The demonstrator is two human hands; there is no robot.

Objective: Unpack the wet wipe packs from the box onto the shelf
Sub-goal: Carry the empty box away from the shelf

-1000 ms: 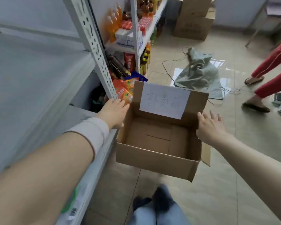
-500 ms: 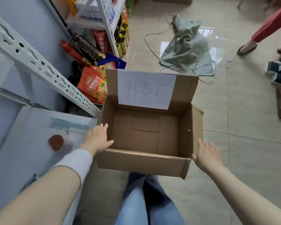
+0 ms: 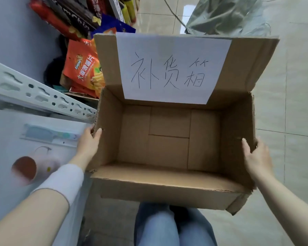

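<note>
Okay, so the box (image 3: 169, 137) is sitting empty, with nothing but bare cardboard floor showing inside. Both hands are gripping it by the short side walls. The left hand (image 3: 88, 144) is hooking its thumb over the left rim with the rest pressed against the outside, and the right hand (image 3: 256, 157) is doing the same on the right wall. Clamping opposite walls like that is keeping it level and open side up, hovering over the person's knees (image 3: 167, 226) right against the shelf (image 3: 5, 132) edge. The back flap is standing up, with a handwritten paper label (image 3: 171, 68) facing the camera. A flat pale pack (image 3: 48, 134) is lying near the shelf's front edge. It's probably one of the wet wipe packs, but it's too blurry to be sure. I'm guessing the unpacking is basically finished.
</note>
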